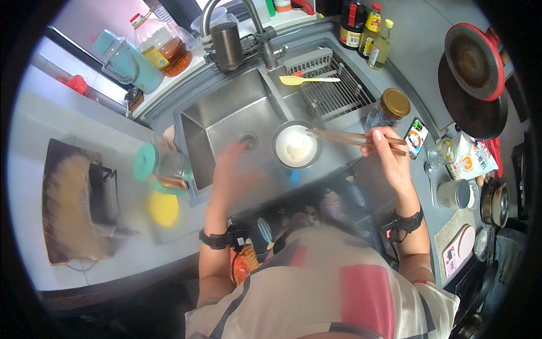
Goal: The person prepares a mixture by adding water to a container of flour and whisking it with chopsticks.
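My right hand (387,156) grips a pair of wooden chopsticks (343,137), their tips inside a small round bowl (318,154). White, powder-like or creamy contents (298,142) with a paler yellowish patch cover its inside. The bowl stands at the front of the counter, right of the steel sink basin (230,110), with a blue piece (294,177) showing below its rim. Over the basin's front part my left hand (230,176) is blurred by motion; its fingers look spread and nothing shows in them.
Beside the right hand are a gold-lidded glass jar (396,104) and a propped phone (417,137). A yellow spatula (309,79) lies across the drying rack (338,93). A green-lidded glass jug (146,161) stands left of the sink. Farther right is a kitchen scale (459,250).
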The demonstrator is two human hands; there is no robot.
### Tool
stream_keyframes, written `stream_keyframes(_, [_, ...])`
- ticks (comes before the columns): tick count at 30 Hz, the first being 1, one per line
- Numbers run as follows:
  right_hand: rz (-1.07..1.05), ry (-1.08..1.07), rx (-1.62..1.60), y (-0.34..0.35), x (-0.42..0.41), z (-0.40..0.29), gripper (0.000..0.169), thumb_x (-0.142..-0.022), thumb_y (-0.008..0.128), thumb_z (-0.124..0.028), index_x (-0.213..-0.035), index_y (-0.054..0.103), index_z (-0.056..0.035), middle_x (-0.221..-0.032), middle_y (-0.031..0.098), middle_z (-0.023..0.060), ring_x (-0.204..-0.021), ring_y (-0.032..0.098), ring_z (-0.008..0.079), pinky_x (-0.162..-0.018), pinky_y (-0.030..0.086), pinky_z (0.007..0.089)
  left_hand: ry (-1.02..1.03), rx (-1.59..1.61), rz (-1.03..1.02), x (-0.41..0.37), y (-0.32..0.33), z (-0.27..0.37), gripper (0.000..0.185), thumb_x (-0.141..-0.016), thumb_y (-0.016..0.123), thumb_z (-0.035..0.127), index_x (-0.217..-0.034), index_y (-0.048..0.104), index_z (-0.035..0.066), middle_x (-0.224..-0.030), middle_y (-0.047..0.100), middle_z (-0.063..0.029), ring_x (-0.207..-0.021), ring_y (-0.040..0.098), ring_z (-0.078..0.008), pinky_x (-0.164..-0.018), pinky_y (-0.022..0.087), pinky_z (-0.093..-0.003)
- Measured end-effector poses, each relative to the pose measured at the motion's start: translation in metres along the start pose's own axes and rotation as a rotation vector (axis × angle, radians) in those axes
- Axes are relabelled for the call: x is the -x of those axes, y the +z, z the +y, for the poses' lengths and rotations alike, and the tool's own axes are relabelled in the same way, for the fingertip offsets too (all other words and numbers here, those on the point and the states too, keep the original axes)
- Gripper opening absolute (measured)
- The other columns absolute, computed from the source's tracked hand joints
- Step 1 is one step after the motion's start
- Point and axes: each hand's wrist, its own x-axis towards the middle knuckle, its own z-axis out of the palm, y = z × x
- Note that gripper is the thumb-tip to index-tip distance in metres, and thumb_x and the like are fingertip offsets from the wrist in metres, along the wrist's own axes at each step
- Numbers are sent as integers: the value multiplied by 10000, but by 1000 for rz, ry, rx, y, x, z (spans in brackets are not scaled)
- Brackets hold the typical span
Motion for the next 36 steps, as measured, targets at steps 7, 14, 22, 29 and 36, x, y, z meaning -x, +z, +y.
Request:
stream_keyframes(7, [-19, 25, 100, 20, 0, 9, 293, -915, 509, -258, -910, 588, 24, -745, 589, 45, -669, 560, 101, -621, 463, 227, 16, 158, -158, -9, 49, -10, 797, -599, 765, 387, -1232, 447, 20, -1251, 456, -184, -1193, 394, -339, -990, 328, -395])
stream_keyframes(14, [67, -7, 202, 25, 7, 17, 292, -899, 534, -264, -880, 593, 21, -709, 581, 44, -618, 559, 93, -573, 449, 227, 257, -61, -354, -81, 85, 10, 928, -478, 698, 628, -1140, 518, 3, -1153, 530, -163, -1119, 445, -309, -941, 316, -429])
stream_keyframes(22, [100, -10, 258, 28, 15, 16, 297, -887, 545, -260, -851, 598, 30, -680, 555, 59, -582, 548, 109, -540, 431, 248, 312, -240, -462, -93, 110, 21, 971, -418, 699, 678, -1088, 553, -9, -1100, 564, -131, -1021, 478, -278, -870, 346, -386])
stream_keyframes(29, [33, -55, 334, 32, 10, 20, 270, -876, 550, -237, -872, 611, 26, -678, 572, 91, -580, 549, 155, -555, 436, 279, 330, -253, -494, -96, 115, 18, 1037, -400, 735, 637, -1182, 498, -1, -1187, 526, -109, -1070, 468, -278, -885, 348, -393])
stream_keyframes(36, [-169, -23, 326, 45, -9, 24, 248, -868, 557, -204, -882, 604, 39, -724, 598, 157, -615, 584, 192, -586, 456, 296, 371, -169, -422, -91, 116, 14, 966, -386, 819, 484, -1174, 477, 43, -1180, 517, -78, -1109, 455, -273, -876, 364, -398])
